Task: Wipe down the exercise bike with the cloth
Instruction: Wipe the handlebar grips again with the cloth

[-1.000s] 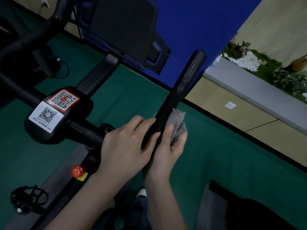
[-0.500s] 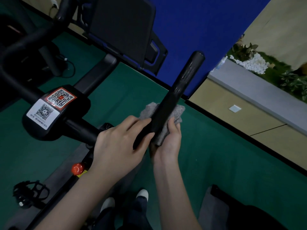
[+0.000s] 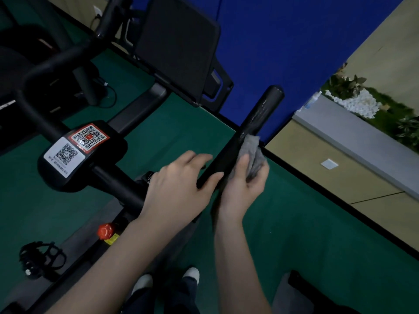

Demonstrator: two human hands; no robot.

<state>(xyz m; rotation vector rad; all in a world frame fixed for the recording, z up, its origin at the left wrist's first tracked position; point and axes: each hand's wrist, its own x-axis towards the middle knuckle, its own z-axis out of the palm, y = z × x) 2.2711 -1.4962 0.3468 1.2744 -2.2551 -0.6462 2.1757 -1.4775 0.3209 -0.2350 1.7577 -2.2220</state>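
Observation:
The black exercise bike's right handlebar bar (image 3: 260, 114) slants up to the right in the middle of the view. A grey cloth (image 3: 251, 152) is wrapped against its right side, and my right hand (image 3: 243, 186) holds the cloth there, thumb on the cloth by the bar. My left hand (image 3: 181, 189) grips the lower part of the same bar, thumb over its top, fingers partly lifted. The bike's hub with two QR stickers (image 3: 77, 148) lies to the left, and the dark console screen (image 3: 176, 46) stands above.
Green floor lies below. A blue panel (image 3: 283, 41) and a beige wall with a grey ledge (image 3: 353, 141) and plants stand at the right. A red knob (image 3: 105, 230) and a pedal (image 3: 40, 259) sit low left. My shoes (image 3: 167, 279) show at the bottom.
My right hand has slid the cloth up the bar, now on the bar's right side. My left hand has stayed low on the bar, its fingers loosening.

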